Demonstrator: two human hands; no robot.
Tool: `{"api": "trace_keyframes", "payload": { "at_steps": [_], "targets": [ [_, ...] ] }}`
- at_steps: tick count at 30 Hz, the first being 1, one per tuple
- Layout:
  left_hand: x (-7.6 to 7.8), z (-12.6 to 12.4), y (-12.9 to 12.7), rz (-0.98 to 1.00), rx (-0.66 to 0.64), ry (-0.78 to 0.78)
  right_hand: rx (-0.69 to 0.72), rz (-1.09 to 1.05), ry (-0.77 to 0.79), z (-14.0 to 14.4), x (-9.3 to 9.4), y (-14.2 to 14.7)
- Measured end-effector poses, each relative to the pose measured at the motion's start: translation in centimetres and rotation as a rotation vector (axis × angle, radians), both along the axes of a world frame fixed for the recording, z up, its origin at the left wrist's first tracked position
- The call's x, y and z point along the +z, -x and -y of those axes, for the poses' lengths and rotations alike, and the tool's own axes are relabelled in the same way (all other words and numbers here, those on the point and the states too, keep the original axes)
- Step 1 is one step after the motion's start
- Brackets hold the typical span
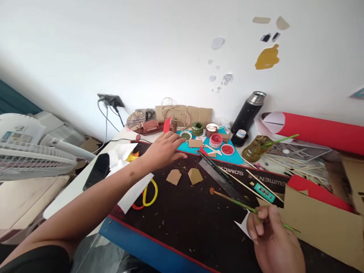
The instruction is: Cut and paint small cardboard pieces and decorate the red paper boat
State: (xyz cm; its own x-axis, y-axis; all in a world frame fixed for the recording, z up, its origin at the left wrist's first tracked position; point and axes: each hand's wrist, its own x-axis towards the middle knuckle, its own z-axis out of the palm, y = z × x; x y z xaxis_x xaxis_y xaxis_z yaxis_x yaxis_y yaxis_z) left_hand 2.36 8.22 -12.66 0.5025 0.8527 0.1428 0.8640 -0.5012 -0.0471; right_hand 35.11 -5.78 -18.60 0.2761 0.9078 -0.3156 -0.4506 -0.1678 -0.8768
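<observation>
My right hand (274, 235) pinches a thin green-stained stick (233, 200) between thumb and fingers. Its reddish-brown tip points left over the dark mat (182, 223). My left hand (165, 148) reaches across the mat's far side, thumb apart from the fingers and nothing visible in it. Close to its fingertips is a lid with green paint (186, 135); a red card piece (167, 125) stands just behind the hand. Two small cut cardboard pieces, a plain one (173, 177) and an olive-tinted one (195, 176), lie on the mat below it.
Open paint jars, green (197, 129) and red (215, 140), stand on blue card (236, 156). A metal ruler (218, 180) lies on the mat. Yellow-handled scissors (150, 193) are at left. A black flask (247, 113), a brown jar (253, 149) and cardboard (321, 223) are at right.
</observation>
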Motion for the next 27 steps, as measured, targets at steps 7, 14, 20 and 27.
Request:
{"api": "trace_keyframes", "payload": {
  "at_steps": [7, 14, 20, 27],
  "targets": [
    [2.0, 0.8, 3.3, 0.207, 0.103, 0.046, -0.01, -0.045, 0.045, 0.1, -0.4, -0.2],
    [6.9, 4.3, 14.2, 0.18, 0.543, 0.253, 0.011, -0.05, 0.1, 0.1, -0.2, 0.0],
    [4.5, 7.8, 17.5, 0.051, 0.566, 0.511, 0.045, -0.028, 0.126, -0.1, -0.2, 0.2],
    [1.7, 6.6, 17.2, 0.075, 0.6, 0.563, 0.016, -0.046, 0.113, 0.0, -0.2, 0.3]
  ]
}}
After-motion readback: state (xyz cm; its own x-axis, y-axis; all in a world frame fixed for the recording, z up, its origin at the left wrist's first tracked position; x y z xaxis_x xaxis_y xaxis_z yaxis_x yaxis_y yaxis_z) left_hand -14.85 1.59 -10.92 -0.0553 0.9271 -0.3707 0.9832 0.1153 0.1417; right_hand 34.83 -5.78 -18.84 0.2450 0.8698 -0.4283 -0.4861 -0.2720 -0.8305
